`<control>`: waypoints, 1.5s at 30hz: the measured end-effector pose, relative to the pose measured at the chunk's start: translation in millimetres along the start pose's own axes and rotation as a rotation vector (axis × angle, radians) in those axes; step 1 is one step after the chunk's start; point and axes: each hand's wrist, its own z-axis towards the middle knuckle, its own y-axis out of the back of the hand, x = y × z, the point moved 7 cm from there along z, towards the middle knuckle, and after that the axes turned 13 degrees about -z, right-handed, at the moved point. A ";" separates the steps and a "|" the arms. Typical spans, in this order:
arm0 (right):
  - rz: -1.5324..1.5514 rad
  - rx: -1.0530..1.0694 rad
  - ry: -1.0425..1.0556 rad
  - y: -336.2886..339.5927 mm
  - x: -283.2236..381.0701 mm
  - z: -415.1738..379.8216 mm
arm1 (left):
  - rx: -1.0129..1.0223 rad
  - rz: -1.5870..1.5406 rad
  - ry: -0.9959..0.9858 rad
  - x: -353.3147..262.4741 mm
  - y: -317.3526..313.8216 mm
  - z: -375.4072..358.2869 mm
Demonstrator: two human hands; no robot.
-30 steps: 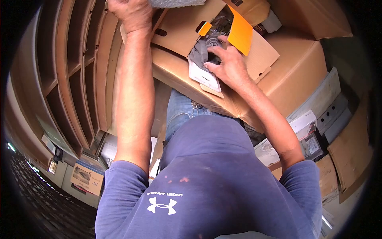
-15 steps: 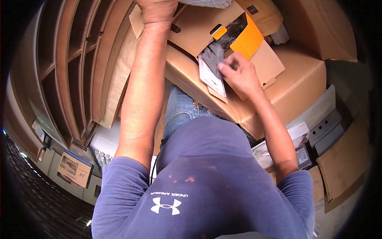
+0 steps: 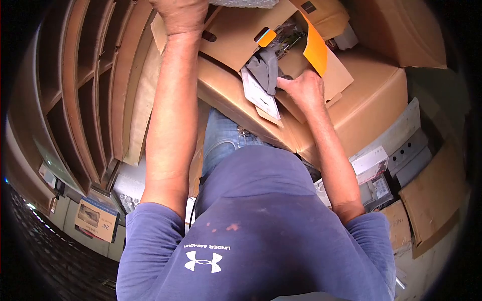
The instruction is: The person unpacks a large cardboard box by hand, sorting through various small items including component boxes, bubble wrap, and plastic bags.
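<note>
My left hand is at the top edge, beside the opened brown cardboard box; its fingers are cut off, so its grip cannot be judged. Bubble wrap shows just to its right. At the box's mouth my right hand has its curled fingers against the orange flap, fingertips partly hidden, thumb pointing left. Near the thumb, a grey cloth-like piece hangs out of the box over a white packet. Dark and clear plastic-wrapped items lie inside.
Under the opened box is a large closed carton. Curved brown shelving stands at left, with a printed box below. White and grey boxes and folded cardboard are at right.
My right hand has let go of the grey piece and moved to the orange flap, which now stands more edge-on. The view has shifted slightly, and the left hand stays by the box.
</note>
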 end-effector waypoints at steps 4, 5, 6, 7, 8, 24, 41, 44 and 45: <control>-0.015 -0.001 -0.001 2.2 -3.4 1.9 | 0.078 0.017 -0.126 -2.3 -3.4 3.1; -0.034 -0.236 0.108 11.1 1.6 3.6 | 0.063 -0.010 -0.090 -4.8 -4.9 1.5; -0.055 -0.470 0.218 20.6 5.3 -0.3 | 0.048 -0.036 -0.053 -5.7 -6.6 0.3; -0.054 -0.471 0.214 19.0 -1.1 3.0 | 0.049 -0.053 -0.087 -3.0 -5.9 1.4; -0.021 -0.527 0.254 28.1 2.0 -1.8 | 0.050 -0.055 -0.086 -3.4 -6.5 1.0; 0.064 -0.600 0.345 49.7 -8.9 1.2 | 0.052 0.047 -0.096 -4.9 -3.7 2.4; 0.176 -0.626 0.295 81.2 -31.6 18.4 | 0.073 0.115 -0.116 -9.4 -9.3 2.4; 0.040 -0.514 0.248 87.8 -35.4 32.2 | 0.071 -0.006 -0.053 -6.2 -12.0 1.5; 0.062 -0.544 0.244 89.4 -34.2 27.4 | 0.085 -0.007 -0.074 -7.3 -13.3 1.5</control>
